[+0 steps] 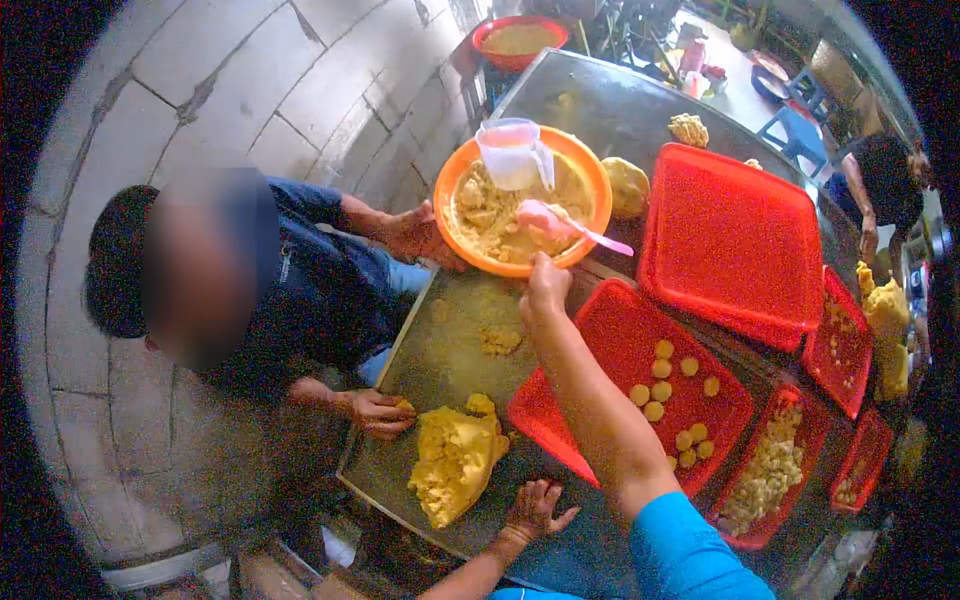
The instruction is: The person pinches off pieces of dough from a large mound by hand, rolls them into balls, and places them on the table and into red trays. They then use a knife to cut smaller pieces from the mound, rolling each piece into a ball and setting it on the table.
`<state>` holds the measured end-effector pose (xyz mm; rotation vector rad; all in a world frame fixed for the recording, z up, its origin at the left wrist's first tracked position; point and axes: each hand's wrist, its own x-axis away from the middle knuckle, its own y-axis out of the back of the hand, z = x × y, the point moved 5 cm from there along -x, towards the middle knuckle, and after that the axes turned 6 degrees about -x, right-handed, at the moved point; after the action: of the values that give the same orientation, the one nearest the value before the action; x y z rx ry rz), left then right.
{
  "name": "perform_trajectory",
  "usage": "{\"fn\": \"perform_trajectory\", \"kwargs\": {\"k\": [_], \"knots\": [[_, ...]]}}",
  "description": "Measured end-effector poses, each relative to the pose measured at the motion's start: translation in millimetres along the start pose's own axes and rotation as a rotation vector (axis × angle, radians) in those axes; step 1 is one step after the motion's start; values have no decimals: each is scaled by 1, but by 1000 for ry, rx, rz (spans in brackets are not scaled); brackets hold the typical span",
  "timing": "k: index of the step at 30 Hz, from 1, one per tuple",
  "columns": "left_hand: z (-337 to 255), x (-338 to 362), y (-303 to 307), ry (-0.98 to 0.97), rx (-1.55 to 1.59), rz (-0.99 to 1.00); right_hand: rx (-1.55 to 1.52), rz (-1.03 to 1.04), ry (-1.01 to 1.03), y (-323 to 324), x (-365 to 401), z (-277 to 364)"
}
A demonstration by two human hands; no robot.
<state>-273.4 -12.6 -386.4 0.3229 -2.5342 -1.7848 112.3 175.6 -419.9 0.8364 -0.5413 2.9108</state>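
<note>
**A:** Any lettering to call? The clear jug point(510, 150), the orange bowl point(455, 190), the red trays point(730, 235)?
**B:** Nothing legible. There's a pale mark on the co-worker's blue shirt point(310, 290), far left, but it's too blurred to read.

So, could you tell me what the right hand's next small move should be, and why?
Probably close the fingers on the spoon: the right hand is at the bowl rim, just below it, its handle juts free, and its head lies on crumbly dough.
</note>
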Motion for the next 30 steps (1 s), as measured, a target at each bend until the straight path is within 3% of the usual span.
{"fn": "perform_trajectory", "kwargs": {"k": [1, 3, 5, 6, 8, 9, 11, 13, 15, 17, 18, 21, 22, 23, 25, 27, 30], "knots": [[0, -1, 3, 5, -15, -10, -2, -6, -3, -5, 5, 9], [-1, 3, 3, -6, -22, -7, -317, 218, -178, -18, 13, 17], [5, 9, -13, 35, 15, 82, -256, 395, -242, -14, 7, 16], [2, 9, -16, -4, 48, 92, -223, 403, -204, -4, 32, 46], [-1, 10, -6, -93, -87, -222, -87, 482, -204, 29, 86, 81], [-2, 10, -10, -134, -52, -225, 18, 555, -249, 51, 102, 83], [2, 15, -13, -89, -106, -212, 145, 799, -68, 105, 125, 86], [1, 13, -11, -77, -114, -141, 140, 874, -97, 167, 168, 111], [6, 17, -25, -59, -121, -71, 326, 797, 68, 245, 201, 141], [16, 34, -50, -106, -151, -210, 372, 636, 173, 325, 231, 171], [15, 30, -52, 24, -117, -8, 342, 524, 186, 367, 243, 184], [34, 46, -78, 48, -153, 28, 339, 194, 291, 502, 274, 198], [36, 62, -92, -26, -238, -143, 305, 54, 315, 549, 289, 204], [37, 58, -94, -50, -229, -146, 279, -91, 334, 591, 304, 212], [48, 61, -104, 69, -124, 38, 384, -263, 365, 675, 334, 211], [30, 56, -87, 67, -135, 5, 632, -430, 516, 749, 361, 212], [17, 62, -60, 68, -142, -47, 833, -644, 501, 820, 414, 213]]}}
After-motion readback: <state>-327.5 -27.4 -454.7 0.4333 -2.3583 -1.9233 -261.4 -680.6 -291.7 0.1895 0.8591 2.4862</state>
